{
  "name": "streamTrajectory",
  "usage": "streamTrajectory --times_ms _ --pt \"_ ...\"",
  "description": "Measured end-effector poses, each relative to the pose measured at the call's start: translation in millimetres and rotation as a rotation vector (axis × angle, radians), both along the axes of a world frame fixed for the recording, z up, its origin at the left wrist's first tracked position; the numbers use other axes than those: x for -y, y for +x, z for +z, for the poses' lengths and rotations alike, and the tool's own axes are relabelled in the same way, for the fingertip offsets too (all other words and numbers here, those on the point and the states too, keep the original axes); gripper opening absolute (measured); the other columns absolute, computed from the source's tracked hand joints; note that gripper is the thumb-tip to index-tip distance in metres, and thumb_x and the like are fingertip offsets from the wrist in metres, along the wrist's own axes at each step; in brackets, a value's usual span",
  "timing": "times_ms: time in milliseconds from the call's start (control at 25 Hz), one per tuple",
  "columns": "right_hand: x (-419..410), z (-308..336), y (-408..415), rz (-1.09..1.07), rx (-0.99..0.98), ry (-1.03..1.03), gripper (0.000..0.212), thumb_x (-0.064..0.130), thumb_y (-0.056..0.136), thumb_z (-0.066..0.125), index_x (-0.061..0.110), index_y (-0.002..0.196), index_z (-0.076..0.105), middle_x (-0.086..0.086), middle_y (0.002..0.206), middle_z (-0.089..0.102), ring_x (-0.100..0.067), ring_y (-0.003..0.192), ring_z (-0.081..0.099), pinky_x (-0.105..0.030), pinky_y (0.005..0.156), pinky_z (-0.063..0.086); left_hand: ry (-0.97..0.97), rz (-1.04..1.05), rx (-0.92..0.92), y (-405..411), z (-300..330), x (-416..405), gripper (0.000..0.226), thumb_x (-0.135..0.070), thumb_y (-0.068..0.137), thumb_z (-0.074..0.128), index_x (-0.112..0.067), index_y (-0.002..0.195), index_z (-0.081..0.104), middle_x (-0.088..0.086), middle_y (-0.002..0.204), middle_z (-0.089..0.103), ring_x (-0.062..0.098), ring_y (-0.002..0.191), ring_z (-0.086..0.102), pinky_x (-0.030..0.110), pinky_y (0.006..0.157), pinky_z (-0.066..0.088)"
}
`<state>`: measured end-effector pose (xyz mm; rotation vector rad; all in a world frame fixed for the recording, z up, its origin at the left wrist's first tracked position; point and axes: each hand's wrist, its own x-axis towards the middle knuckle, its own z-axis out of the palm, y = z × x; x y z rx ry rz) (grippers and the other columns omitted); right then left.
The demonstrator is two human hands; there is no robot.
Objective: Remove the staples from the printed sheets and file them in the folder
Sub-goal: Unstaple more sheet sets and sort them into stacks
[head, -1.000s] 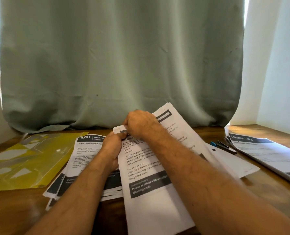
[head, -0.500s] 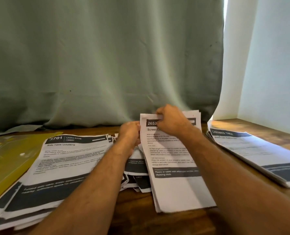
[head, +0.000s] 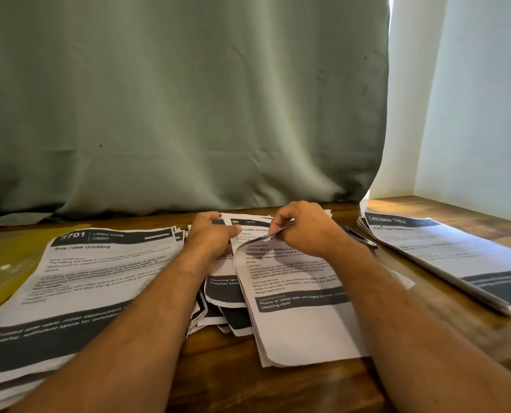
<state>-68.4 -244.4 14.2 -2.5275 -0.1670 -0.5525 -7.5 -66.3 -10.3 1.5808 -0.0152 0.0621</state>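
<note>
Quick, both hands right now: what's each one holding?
Left hand: rests on the sheets in the middle; its grip cannot be told.
Right hand: pinches the top sheet, peeling it back.

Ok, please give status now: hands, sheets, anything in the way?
Right hand pinches top sheet, peeling its corner. Left hand on the pile underneath. Folder far left, partly covered.

tabletop [head: 227, 380]: brown wood, visible grain, slight sheen. printed sheets [head: 296, 293]: matt white paper, dark printed bands, edges a bit curled. folder [head: 6, 263]: yellow translucent plastic, glossy. curtain [head: 182, 108]: grey-green cloth, matt, creased. wall [head: 484, 99]: smooth matt paint. tool [head: 360, 237] beside right stack: dark, shiny, looks metal
</note>
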Motion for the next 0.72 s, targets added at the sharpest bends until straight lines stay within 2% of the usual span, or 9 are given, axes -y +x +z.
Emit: streamTrajectory --times_ms 80,120,200,280,360,440,600,720 --pt "-3 0 -3 0.023 -0.007 0.003 0.020 0.004 0.084 0.072 0.023 0.077 0.072 0.011 0.091 0.066 -0.009 0.083 0.062 -0.017 0.070 0.054 0.011 -0.013 0.035 -3 2 3 0.060 -0.002 0.087 0.075 -0.016 0.138 0.047 0.011 0.107 0.072 0.019 0.078 0.074 0.032 0.064 0.062" --pt "-5 0 -3 0.034 -0.010 -0.004 0.021 0.004 0.084 0.072 0.023 0.076 0.071 0.011 0.092 0.066 -0.010 0.085 0.063 -0.020 0.074 0.057 0.052 -0.011 0.070 -3 2 4 0.050 -0.001 0.088 0.073 -0.014 0.132 0.054 0.010 0.106 0.074 0.017 0.076 0.073 0.028 0.060 0.059" --pt "-9 1 -5 0.055 0.057 -0.023 0.020 0.004 0.084 0.071 0.023 0.078 0.073 0.012 0.090 0.064 -0.010 0.086 0.063 -0.025 0.080 0.059 0.085 0.026 0.118 -3 2 4 0.021 -0.001 0.092 0.067 -0.015 0.108 0.068 0.006 0.099 0.077 0.016 0.078 0.073 0.027 0.061 0.058" --pt "-11 2 -6 0.057 0.261 -0.054 0.018 0.005 0.084 0.068 0.021 0.084 0.076 0.009 0.091 0.061 -0.010 0.085 0.061 -0.027 0.079 0.059 -0.046 0.077 0.126 -5 4 3 0.016 -0.002 0.096 0.060 -0.016 0.095 0.068 0.002 0.092 0.076 0.014 0.077 0.073 0.024 0.056 0.056" --pt "-12 3 -8 0.072 0.430 -0.070 0.018 0.004 0.084 0.066 0.017 0.088 0.077 0.003 0.095 0.060 -0.013 0.089 0.061 -0.027 0.077 0.059 -0.208 0.129 0.090 -4 9 -1 0.016 -0.003 0.100 0.054 -0.014 0.100 0.065 0.001 0.091 0.074 0.015 0.077 0.072 0.025 0.054 0.055" --pt "-13 2 -10 0.098 0.479 -0.104 0.016 0.005 0.084 0.065 0.015 0.089 0.076 0.002 0.098 0.060 -0.014 0.093 0.061 -0.027 0.076 0.060 -0.280 0.172 0.067 -3 12 -4 0.017 -0.006 0.102 0.051 -0.015 0.107 0.064 0.000 0.092 0.073 0.017 0.078 0.072 0.031 0.060 0.059" --pt "-13 -1 -10 0.116 0.505 -0.127 0.015 0.008 0.083 0.066 0.016 0.091 0.076 0.005 0.100 0.060 -0.015 0.096 0.062 -0.024 0.074 0.060 -0.313 0.205 0.058 -3 13 -8 0.017 -0.008 0.103 0.050 -0.017 0.110 0.062 0.002 0.094 0.073 0.020 0.078 0.073 0.039 0.068 0.062" --pt "-13 0 -11 0.126 0.521 -0.108 0.016 0.008 0.084 0.065 0.016 0.093 0.076 0.005 0.098 0.060 -0.013 0.092 0.061 -0.024 0.074 0.059 -0.302 0.205 0.065 -3 13 -9 0.016 -0.009 0.103 0.050 -0.018 0.112 0.061 0.001 0.093 0.072 0.020 0.079 0.072 0.039 0.064 0.061"
